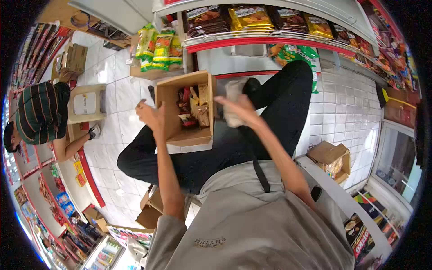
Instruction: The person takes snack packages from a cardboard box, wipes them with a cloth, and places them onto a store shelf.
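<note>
A brown cardboard box (165, 123) stands open between my legs, holding several snack packets (193, 107) in brown, red and yellow. My left hand (151, 115) is just outside the box's left wall, thumb apart from the partly curled fingers, with nothing visible in it. Right of the box, my right hand (243, 111) is smeared by motion, fingers reaching toward the box's right wall. Beneath it shows a pale, blurred thing (233, 92), perhaps cloth; whether the hand touches it I cannot tell.
Ahead, a shelf (270, 38) carries rows of packets. Yellow-green packets (163, 47) fill a carton to the left of it. A green bag (294, 55) lies below the shelf. Another person (42, 112) sits at left near a stool (87, 103). An open carton (330, 158) stands right.
</note>
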Motion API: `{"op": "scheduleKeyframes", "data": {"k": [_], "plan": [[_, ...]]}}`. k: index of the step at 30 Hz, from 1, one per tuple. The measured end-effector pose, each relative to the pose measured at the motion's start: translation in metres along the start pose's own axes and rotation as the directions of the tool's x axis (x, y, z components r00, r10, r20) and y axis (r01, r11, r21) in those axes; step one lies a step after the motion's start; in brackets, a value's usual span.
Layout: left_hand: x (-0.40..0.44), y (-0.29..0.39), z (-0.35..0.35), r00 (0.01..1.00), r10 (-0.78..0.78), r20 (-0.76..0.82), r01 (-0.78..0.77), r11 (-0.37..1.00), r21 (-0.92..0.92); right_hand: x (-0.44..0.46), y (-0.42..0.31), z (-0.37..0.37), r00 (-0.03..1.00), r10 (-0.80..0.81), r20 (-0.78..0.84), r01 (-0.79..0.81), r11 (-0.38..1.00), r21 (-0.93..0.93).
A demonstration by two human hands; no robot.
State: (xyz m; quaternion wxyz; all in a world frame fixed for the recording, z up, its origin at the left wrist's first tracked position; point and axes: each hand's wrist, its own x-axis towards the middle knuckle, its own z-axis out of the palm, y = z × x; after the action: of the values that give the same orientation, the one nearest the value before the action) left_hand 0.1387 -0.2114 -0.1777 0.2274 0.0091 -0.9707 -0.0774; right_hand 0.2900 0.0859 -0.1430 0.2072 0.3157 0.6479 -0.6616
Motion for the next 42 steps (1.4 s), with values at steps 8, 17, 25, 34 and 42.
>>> {"op": "scheduleKeyframes", "data": {"k": [8, 17, 25, 34, 42], "plan": [[-0.015, -0.124, 0.072, 0.804, 0.524, 0.280, -0.354, 0.801, -0.483, 0.104, 0.075, 0.073, 0.996, -0.040, -0.083, 0.018, 0.969, -0.245], [0.157, -0.028, -0.171, 0.595, 0.671, 0.443, -0.581, 0.740, -0.340, -0.090, -0.024, 0.019, 0.851, -0.521, -0.064, 0.525, 0.842, 0.125], [0.096, 0.230, -0.449, 0.447, 0.681, 0.580, -0.535, 0.723, -0.437, -0.311, -0.065, -0.098, 0.762, -0.608, -0.224, 0.648, 0.714, 0.266], [0.064, 0.338, -0.444, 0.272, 0.960, 0.063, -0.760, 0.255, -0.598, -0.476, -0.032, -0.135, 0.293, -0.147, -0.945, 0.720, 0.684, 0.117], [-0.080, 0.579, -0.279, -0.086, 0.946, -0.313, -0.466, -0.316, -0.826, -0.418, 0.086, -0.196, 0.123, 0.216, -0.969, 0.143, 0.962, 0.233]]}}
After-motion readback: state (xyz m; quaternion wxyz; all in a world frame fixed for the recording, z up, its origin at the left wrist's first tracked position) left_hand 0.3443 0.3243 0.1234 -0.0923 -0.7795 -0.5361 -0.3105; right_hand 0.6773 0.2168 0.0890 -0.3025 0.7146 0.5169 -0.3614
